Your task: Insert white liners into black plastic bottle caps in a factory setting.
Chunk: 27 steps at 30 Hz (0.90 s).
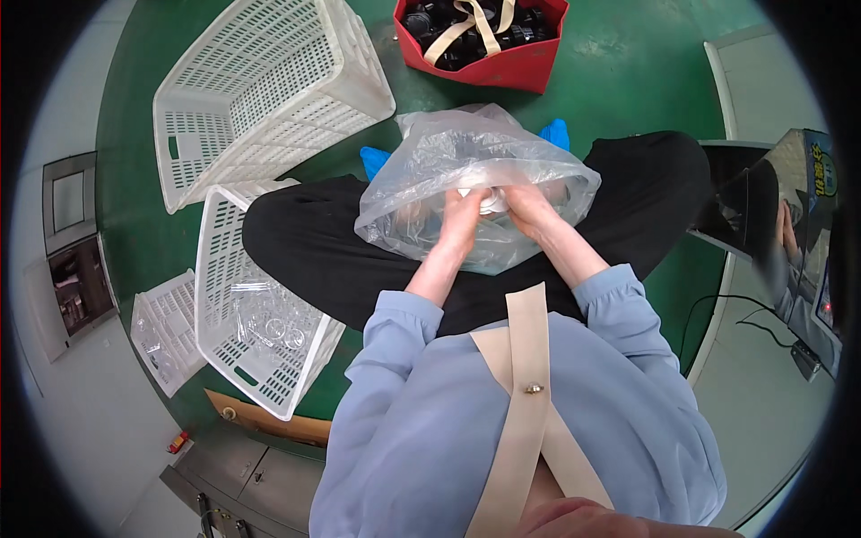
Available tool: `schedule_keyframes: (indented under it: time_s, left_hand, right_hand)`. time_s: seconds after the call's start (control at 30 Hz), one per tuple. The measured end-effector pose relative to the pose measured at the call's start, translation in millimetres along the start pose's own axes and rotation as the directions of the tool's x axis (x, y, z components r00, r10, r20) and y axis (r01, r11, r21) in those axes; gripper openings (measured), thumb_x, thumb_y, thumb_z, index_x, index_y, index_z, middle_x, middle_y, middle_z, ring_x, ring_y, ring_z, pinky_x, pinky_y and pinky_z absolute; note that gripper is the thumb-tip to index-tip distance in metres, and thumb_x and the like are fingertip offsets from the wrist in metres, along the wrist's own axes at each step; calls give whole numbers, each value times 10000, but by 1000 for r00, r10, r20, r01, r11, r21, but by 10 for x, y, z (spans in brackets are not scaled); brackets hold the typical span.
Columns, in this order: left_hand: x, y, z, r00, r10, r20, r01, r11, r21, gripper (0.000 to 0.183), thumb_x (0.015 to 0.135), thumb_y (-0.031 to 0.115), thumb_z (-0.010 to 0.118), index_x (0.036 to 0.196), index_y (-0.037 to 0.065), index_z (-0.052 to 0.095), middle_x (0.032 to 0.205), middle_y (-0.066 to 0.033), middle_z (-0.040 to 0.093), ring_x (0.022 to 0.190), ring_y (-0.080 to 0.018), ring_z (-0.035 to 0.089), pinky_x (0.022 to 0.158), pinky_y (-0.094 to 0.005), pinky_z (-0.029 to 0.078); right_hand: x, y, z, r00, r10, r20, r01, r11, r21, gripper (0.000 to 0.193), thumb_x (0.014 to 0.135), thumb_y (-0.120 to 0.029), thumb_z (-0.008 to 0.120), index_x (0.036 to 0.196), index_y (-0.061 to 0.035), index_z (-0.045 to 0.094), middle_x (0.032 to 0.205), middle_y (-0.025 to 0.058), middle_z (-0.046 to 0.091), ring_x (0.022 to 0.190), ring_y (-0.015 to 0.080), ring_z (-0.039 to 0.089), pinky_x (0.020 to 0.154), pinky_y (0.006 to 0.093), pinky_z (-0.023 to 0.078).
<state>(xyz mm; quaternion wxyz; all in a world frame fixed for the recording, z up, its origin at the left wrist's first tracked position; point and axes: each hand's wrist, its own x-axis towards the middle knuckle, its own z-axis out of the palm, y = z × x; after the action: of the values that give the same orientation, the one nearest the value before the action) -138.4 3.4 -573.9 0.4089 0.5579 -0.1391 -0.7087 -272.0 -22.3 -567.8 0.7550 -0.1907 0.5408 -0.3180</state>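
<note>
Left hand [461, 218] and right hand [531, 212] close together at white piece [492, 203] in clear bag [430, 148]; can't tell if clamped. Bag sits between legs [650, 193], likely for support.

The clear bag [475, 148] is crinkled, glossy plastic, the crates [305, 125] matt plastic, the trousers [300, 238] matt cloth, the floor [632, 76] smooth and glossy.

a green floor [641, 76] bears white perforated crates [300, 121] at the left — and a red open-topped bag [516, 69].

Clear bag [489, 148] gapes; white crates [354, 94] block left.
</note>
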Motion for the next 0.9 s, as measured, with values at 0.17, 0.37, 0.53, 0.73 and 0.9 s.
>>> schedule_keyframes:
  time_s: [0.17, 0.37, 0.53, 0.73, 0.9]
  left_hand:
    - [-10, -81, 78, 978, 173, -113, -169, 985, 47, 631, 844, 107, 679, 1401, -18, 410, 1284, -147, 567, 1159, -235, 587, 959, -359, 504]
    - [-140, -12, 102, 981, 153, -122, -142, 986, 92, 666, 846, 180, 686, 1426, -18, 426, 1320, -153, 575, 1225, -239, 554, 1061, -359, 423]
    - [-182, -36, 106, 997, 56, -43, -58, 997, -54, 445, 916, 175, 612, 1336, 48, 541, 1231, -64, 630, 1154, -198, 597, 995, -369, 467]
    - [-287, 42, 26, 1000, -3, -12, -1, 928, -374, 376, 915, 98, 569, 1289, 54, 572, 1192, -75, 644, 1103, -219, 635, 951, -400, 520]
    - [-516, 104, -242, 991, -49, 124, 98, 896, -433, 493, 850, 57, 546, 1341, 27, 524, 1183, -130, 644, 1038, -265, 676, 814, -460, 586]
  right_hand:
    - [94, 132, -77, 991, -121, -53, 119, 992, -44, 395, 1005, -155, 586, 1371, -10, 555, 1347, 107, 603, 1233, 208, 563, 1058, 361, 439]
    - [-89, 86, 101, 966, -237, -103, 218, 961, -171, 376, 894, -43, 607, 1264, 10, 639, 1228, 119, 675, 1125, 220, 633, 954, 345, 505]
    - [-221, 19, 179, 888, -453, -79, 402, 849, -343, 339, 891, -41, 579, 1216, 24, 649, 1150, 150, 702, 1095, 242, 653, 954, 363, 507]
    - [-612, -297, 394, 825, -556, 100, 463, 564, -684, 257, 904, -92, 598, 1126, 27, 646, 1050, 208, 692, 1012, 384, 662, 911, 425, 514]
    - [-1120, -887, 487, 370, -757, 539, 771, -73, -632, 266, 770, 16, 696, 1030, -21, 657, 954, 163, 668, 931, 382, 647, 844, 444, 507]
